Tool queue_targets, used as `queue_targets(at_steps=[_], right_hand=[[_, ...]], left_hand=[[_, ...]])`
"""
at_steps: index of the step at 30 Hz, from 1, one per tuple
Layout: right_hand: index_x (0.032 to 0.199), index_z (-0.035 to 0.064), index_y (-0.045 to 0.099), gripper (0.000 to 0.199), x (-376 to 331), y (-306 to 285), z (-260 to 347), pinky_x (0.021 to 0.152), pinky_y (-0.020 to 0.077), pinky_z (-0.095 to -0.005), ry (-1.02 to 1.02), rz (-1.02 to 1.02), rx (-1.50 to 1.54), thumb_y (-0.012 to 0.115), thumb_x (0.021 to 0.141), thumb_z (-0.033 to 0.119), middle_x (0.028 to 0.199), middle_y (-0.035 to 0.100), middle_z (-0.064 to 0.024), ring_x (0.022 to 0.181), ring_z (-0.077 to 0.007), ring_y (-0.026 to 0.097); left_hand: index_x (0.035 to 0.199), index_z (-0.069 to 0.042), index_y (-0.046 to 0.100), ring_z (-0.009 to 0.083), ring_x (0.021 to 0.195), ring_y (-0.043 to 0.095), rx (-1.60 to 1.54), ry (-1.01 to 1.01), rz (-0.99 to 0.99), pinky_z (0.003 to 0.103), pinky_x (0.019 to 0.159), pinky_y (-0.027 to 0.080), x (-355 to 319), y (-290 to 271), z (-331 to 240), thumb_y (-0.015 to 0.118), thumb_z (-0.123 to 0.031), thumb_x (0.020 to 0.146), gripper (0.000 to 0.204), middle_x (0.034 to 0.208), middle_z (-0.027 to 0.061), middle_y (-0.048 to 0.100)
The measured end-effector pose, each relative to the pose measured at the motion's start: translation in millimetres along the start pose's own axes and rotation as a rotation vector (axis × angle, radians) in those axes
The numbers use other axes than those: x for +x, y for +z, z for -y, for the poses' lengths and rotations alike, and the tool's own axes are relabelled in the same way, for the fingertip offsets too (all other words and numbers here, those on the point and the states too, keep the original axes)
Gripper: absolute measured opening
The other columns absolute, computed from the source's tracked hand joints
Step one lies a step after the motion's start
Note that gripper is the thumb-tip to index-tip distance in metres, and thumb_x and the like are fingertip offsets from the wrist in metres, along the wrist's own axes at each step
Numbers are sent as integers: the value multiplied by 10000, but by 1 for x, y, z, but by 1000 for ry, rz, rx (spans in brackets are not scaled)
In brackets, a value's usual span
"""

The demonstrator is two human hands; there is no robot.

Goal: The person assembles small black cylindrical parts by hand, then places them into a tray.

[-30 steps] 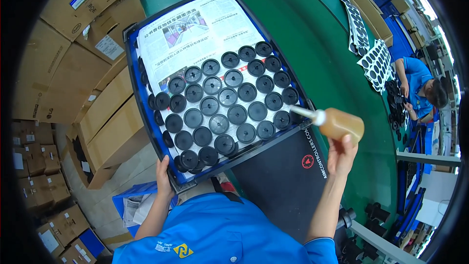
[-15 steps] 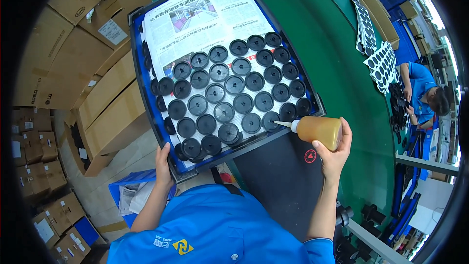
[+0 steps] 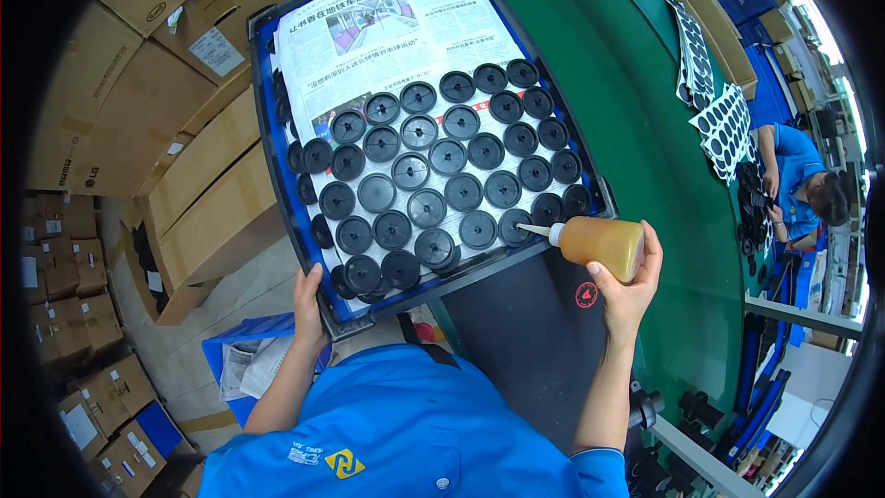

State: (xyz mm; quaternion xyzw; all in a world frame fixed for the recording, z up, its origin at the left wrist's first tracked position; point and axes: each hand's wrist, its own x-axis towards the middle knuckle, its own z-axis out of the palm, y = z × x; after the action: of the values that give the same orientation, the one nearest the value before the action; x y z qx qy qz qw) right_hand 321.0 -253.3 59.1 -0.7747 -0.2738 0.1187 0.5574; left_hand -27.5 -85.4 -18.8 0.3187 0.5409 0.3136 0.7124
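Note:
My right hand (image 3: 631,290) is wrapped round a squeeze bottle (image 3: 597,243) of amber liquid, tipped on its side. Its thin pale nozzle (image 3: 536,230) points left, with the tip over a round black plastic cap (image 3: 513,229) in the nearest rows. Many such black discs, shallow and rimmed, lie in staggered rows on newspaper (image 3: 452,32) in a blue tray with a black frame (image 3: 489,267). At the tray's near left corner, my left hand (image 3: 310,302) grips the frame, its thumb along the edge. Whether liquid is flowing cannot be made out.
A green workbench (image 3: 590,83) runs under and right of the tray. Cardboard boxes (image 3: 212,212) stand close on the left, and a blue bin (image 3: 226,360) holds paper below. Perforated white sheets (image 3: 724,129) lie far right, near a co-worker in blue (image 3: 795,171).
The tray's contents show slightly lower and farther right in the view. The nozzle tip stays over the same disc, and both hands keep their holds.

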Motion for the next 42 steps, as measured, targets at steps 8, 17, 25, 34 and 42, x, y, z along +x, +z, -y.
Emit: queue_targets(at_steps=[8, 17, 25, 34, 42], right_hand=[[1308, 50, 426, 804, -2, -5, 0, 941, 430, -376, 34, -8, 3, 816, 608, 111, 1251, 483, -122, 1097, -276, 515], [1305, 48, 428, 780, -4, 1, -2, 934, 437, -375, 54, 14, 66, 805, 625, 104, 1224, 505, -132, 1081, -274, 531], [1309, 27, 414, 730, -3, 11, -6, 913, 453, -352, 501, -72, 1052, 753, 664, 70, 1189, 527, -151, 1069, -263, 539], [1324, 36, 399, 743, -16, 28, 1, 919, 449, -375, 109, 40, 289, 743, 666, 66, 1216, 504, -153, 1076, -276, 525], [1331, 42, 397, 754, -16, 28, -2, 924, 445, -380, 29, 78, 127, 746, 664, 73, 1242, 487, -147, 1090, -284, 516]], left_hand=[[1164, -94, 503, 124, 887, 573, -11, 10, 10, 259, 781, 460, 1, 0, 1, 474, -299, 944, 302, 1028, 47, 596], [1195, -81, 488, 132, 880, 571, -24, 18, 21, 253, 768, 461, 2, -2, 3, 473, -281, 944, 321, 1037, 63, 592], [1217, -88, 482, 138, 892, 583, -31, 22, 25, 260, 764, 476, 5, -10, 9, 467, -287, 946, 336, 1042, 60, 596], [1141, -37, 482, 119, 846, 561, -103, 29, -4, 235, 755, 450, 1, 0, 4, 484, -214, 937, 270, 1007, 83, 592], [1132, -35, 481, 117, 847, 558, -93, 42, -3, 235, 759, 448, 2, -2, 5, 482, -212, 937, 264, 1001, 80, 591]])
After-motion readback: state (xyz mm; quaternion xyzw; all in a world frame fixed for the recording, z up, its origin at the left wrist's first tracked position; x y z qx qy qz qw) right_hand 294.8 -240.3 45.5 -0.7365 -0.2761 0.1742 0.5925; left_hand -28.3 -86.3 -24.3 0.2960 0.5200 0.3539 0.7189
